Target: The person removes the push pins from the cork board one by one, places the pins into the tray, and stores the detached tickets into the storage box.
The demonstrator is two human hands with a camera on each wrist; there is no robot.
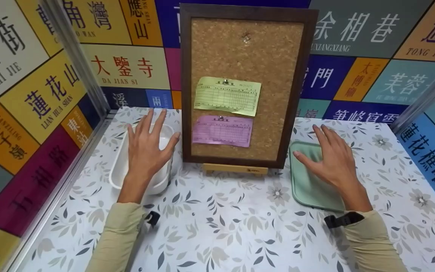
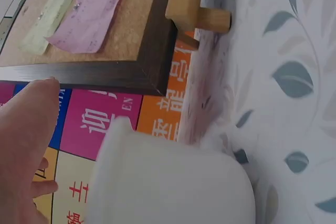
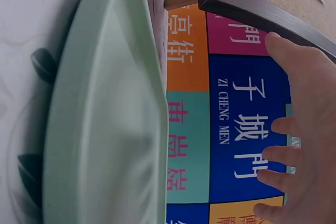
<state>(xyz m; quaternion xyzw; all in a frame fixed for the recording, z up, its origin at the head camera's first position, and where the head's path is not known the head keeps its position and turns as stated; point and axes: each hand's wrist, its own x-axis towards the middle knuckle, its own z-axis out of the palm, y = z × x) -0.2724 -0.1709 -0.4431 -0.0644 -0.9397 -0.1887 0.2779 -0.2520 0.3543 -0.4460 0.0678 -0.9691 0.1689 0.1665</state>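
Note:
A cork board (image 1: 274, 102) in a dark wooden frame leans upright on a small wooden stand (image 1: 236, 169). Two paper slips are pinned to it, a yellow one (image 1: 227, 96) above a purple one (image 1: 223, 132). Higher up the cork is a cluster of pins (image 1: 246, 37). My left hand (image 1: 147, 151) hovers with spread fingers over a white plastic tub (image 1: 117, 172). On the other side my right hand (image 1: 334, 160), fingers extended, hangs above a green tray (image 1: 301, 189). Neither hand holds anything.
A white tablecloth (image 1: 217, 226) with a leaf print covers the table. Walls with coloured Chinese place-name panels (image 1: 127, 64) stand behind and at both sides. A metal post (image 1: 77, 56) rises at the back left corner.

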